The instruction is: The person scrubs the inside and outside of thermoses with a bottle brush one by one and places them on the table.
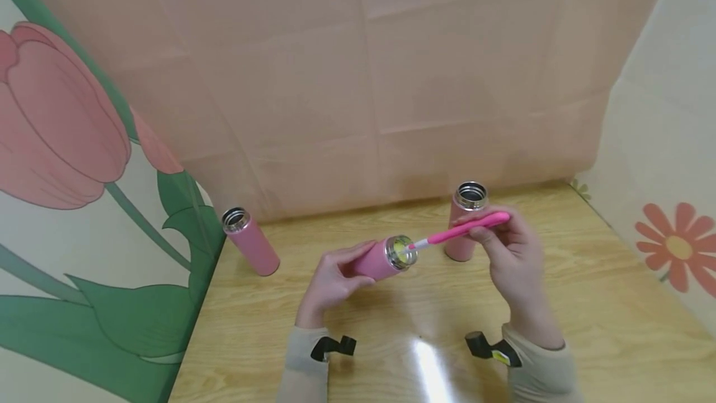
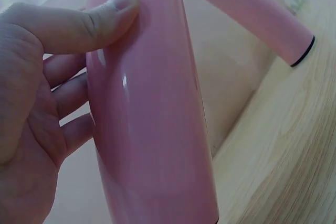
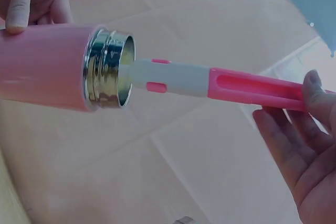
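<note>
My left hand (image 1: pixel 331 280) grips a pink insulated bottle (image 1: pixel 371 262) around its body, thumb on one side and fingers on the other. The bottle lies tilted above the table, its bare metal mouth facing right. A bottle brush (image 1: pixel 460 231) with a pink and white handle enters that mouth. Its head is inside the bottle, where something yellow shows. In the right wrist view, the white part of the brush handle (image 3: pixel 178 81) meets the metal rim (image 3: pixel 126 72). My right hand (image 1: pixel 517 260) pinches the pink end of the handle between thumb and fingers.
Another pink bottle (image 1: pixel 256 247) without a lid stands at the table's left side. A third open pink bottle (image 1: pixel 460 247) stands behind my right hand, partly covered by it and the brush. A beige cloth (image 1: pixel 335 79) hangs behind the wooden table (image 1: pixel 268 341).
</note>
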